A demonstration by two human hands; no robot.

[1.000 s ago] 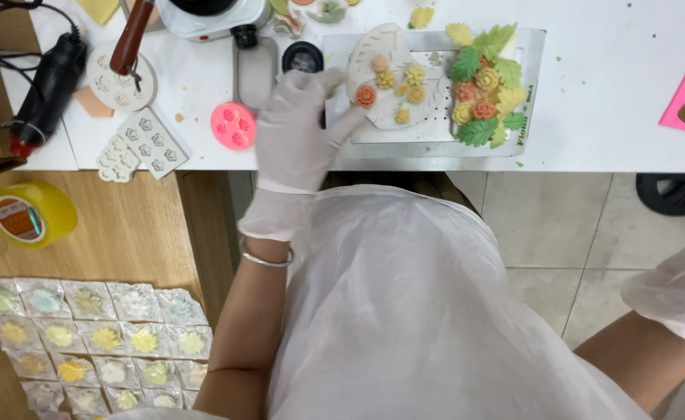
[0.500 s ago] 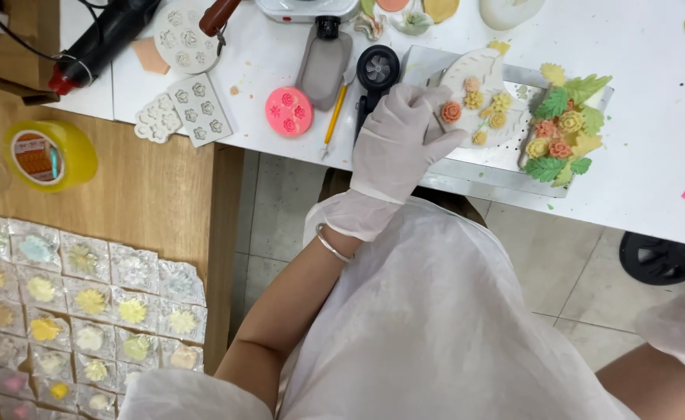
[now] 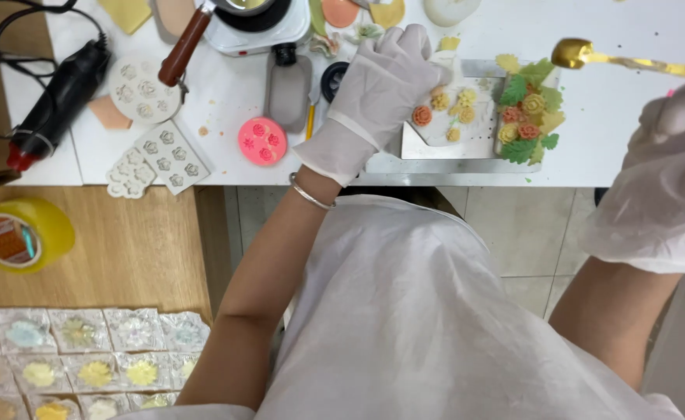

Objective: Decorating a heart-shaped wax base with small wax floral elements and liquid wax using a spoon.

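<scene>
Seen from above, a person in a white apron fills the lower middle of the frame. At lower left, clear plastic packets holding small pastel moulded flowers (image 3: 78, 354) lie in rows on a wooden surface, which reads as finished, packed pieces. Above them, at the left edge, sits a yellow roll of tape (image 3: 17, 233).

Farther up, a white tabletop (image 3: 225, 109) runs across the frame. The left hand (image 3: 377, 97), in a white disposable glove, rests on a flat white oval piece dotted with small orange and yellow flowers (image 3: 447, 117); its fingers lie spread and pressed down, steadying the piece, not closed round it. That piece lies on a flat silver metal tray (image 3: 451, 159) in the upper middle. Just right of it, on the same tray, is a dense cluster of green leaves with yellow and orange flowers (image 3: 530, 117), which looks fully arranged, while the white piece shows bare space, so it appears only partly decorated.

At the right edge, the gloved right hand (image 3: 661, 179) has its grip closed on a long gold metal spoon (image 3: 591, 54), raised over the tray.

Left of the tray lie a round pink silicone flower mould (image 3: 262, 141), pale white silicone moulds (image 3: 159, 152) and a black heat tool with a red tip (image 3: 54, 105).
</scene>
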